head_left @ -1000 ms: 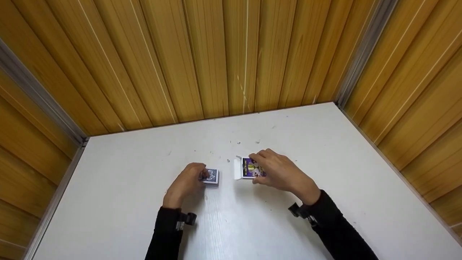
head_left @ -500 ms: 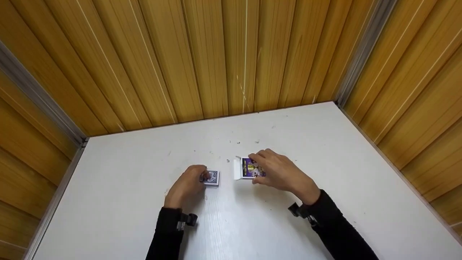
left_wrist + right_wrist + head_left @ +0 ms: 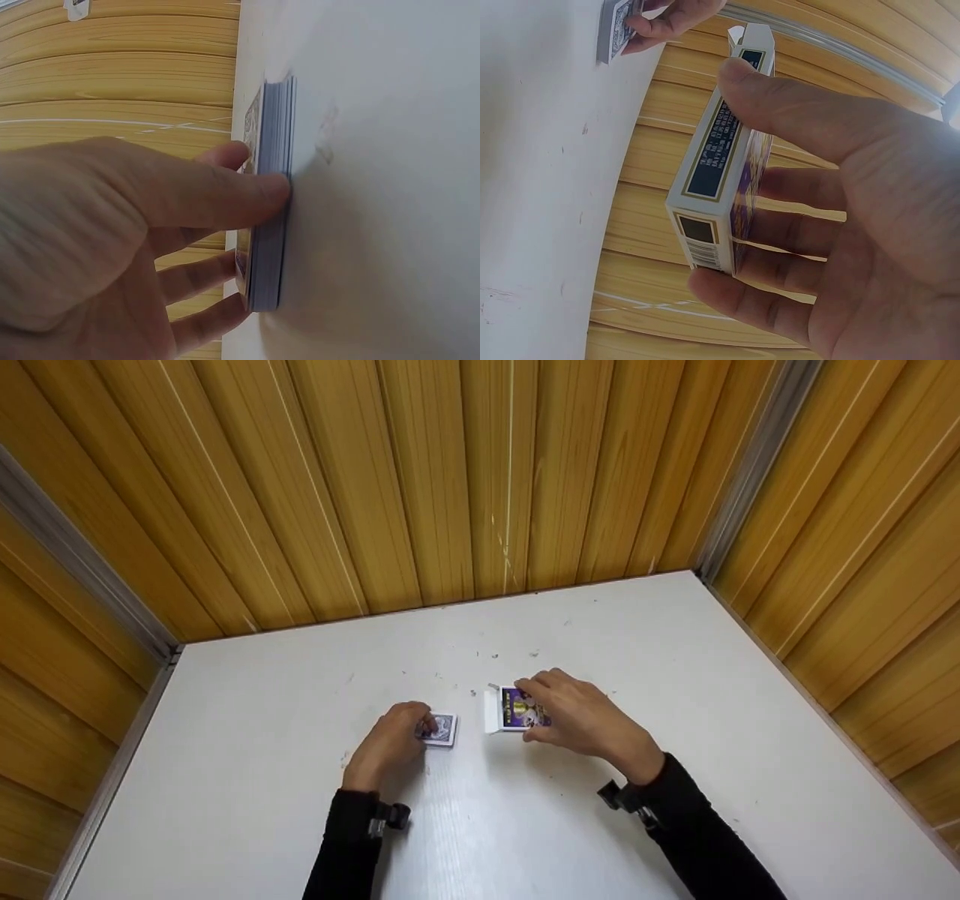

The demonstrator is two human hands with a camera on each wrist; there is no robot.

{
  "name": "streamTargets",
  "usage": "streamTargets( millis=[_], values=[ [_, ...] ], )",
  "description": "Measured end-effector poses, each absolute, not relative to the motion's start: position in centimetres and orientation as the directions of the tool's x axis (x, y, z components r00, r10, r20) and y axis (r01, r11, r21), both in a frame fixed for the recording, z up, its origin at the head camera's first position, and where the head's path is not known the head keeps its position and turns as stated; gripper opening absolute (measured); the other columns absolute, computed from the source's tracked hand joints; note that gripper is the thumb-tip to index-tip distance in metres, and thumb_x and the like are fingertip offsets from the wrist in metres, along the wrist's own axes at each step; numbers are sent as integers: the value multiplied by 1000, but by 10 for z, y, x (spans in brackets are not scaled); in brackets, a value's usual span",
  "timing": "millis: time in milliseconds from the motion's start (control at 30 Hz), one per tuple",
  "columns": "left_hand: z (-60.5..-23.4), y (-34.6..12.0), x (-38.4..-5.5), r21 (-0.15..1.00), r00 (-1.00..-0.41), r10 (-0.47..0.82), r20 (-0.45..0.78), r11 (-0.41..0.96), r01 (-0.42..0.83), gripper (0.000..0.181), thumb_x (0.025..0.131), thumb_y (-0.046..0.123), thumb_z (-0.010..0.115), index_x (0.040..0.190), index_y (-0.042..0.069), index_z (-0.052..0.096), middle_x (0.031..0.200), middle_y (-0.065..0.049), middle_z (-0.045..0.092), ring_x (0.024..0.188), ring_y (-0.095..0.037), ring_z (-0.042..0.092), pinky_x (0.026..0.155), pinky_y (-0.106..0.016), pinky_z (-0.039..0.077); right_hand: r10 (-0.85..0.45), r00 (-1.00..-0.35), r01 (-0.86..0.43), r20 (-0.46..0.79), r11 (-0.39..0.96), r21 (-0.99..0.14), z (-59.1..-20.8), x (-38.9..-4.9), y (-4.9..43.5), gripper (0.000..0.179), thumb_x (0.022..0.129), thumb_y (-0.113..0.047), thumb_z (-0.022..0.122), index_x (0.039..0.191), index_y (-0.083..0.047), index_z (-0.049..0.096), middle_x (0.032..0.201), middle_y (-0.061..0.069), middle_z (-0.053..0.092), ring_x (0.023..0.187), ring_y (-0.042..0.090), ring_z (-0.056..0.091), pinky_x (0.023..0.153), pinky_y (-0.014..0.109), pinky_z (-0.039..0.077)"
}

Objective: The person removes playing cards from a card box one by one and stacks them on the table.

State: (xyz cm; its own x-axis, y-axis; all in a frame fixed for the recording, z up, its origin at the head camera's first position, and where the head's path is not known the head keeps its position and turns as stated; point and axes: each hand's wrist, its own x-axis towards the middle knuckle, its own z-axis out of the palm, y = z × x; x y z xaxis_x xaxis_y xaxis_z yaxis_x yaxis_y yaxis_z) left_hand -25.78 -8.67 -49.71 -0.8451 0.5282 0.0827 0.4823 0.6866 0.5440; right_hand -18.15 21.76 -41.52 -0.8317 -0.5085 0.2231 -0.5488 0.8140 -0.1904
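Note:
A deck of playing cards (image 3: 444,730) with blue patterned backs lies at the table's middle. My left hand (image 3: 391,741) grips it from the left; in the left wrist view the thumb presses along the deck's side edge (image 3: 270,247) and the fingers reach over its back. Facing it, a purple and white card box (image 3: 517,709) is held by my right hand (image 3: 589,720), its white end flap (image 3: 492,711) standing open toward the deck. The right wrist view shows the thumb on the box's printed side (image 3: 716,142), with fingers around the far side. The box's inside is hidden.
The white table (image 3: 262,757) carries small scuffs and specks near its middle. Yellow wood-look panels (image 3: 420,487) rise at the back and both sides, with grey metal posts in the corners. A wrist camera (image 3: 390,814) sits on each black sleeve.
My left hand and the deck have shifted very slightly right and toward me over the last second. The deck's top looks a little paler. My right hand and the box stay almost still.

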Motion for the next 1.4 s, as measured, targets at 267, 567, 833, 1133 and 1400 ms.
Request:
streamTargets(
  millis=[267, 567, 833, 1133, 1400],
  values=[
    [-496, -87, -256, 516, -861, 506, 48, 725, 455, 43, 75, -25, 52, 93, 10, 71, 114, -7, 67, 119, -28, 58, 103, -45, 46, -503, -840, -539, 204, 819, -197, -415, -182, 216, 72, 84, -34, 87, 141, -3, 56, 126, 15, 64, 117, 29, 60, 88, 44, 55],
    [-496, -89, -253, 511, -859, 510, 45, 727, 458, 45, 76, -23, 45, 90, 12, 69, 119, -5, 65, 127, -30, 54, 107, -47, 43, -488, -852, -521, 189, 827, -211, -416, -181, 215, 72, 85, -34, 87, 142, -3, 56, 127, 13, 64, 115, 27, 59, 87, 43, 55],
    [-496, -92, -254, 519, -854, 519, 48, 717, 465, 42, 79, -22, 45, 87, 12, 68, 129, -8, 63, 134, -31, 50, 114, -47, 37, -482, -855, -516, 194, 828, -218, -417, -183, 215, 72, 84, -33, 87, 142, -3, 57, 126, 13, 65, 114, 27, 60, 86, 43, 55],
    [-496, -94, -255, 541, -852, 522, 45, 704, 460, 42, 74, -24, 49, 85, 11, 68, 132, -14, 62, 135, -36, 49, 115, -50, 36, -484, -854, -518, 191, 827, -217, -415, -183, 214, 72, 84, -33, 88, 142, -3, 57, 126, 13, 65, 113, 26, 60, 85, 41, 55],
    [-489, -98, -253, 591, -855, 518, 26, 682, 431, 30, 78, -14, 61, 94, 11, 69, 143, -19, 52, 137, -38, 45, 109, -47, 42, -514, -826, -556, 233, 811, -184, -417, -183, 215, 72, 83, -33, 89, 139, -2, 58, 122, 14, 65, 112, 27, 61, 84, 42, 56]
  ],
)
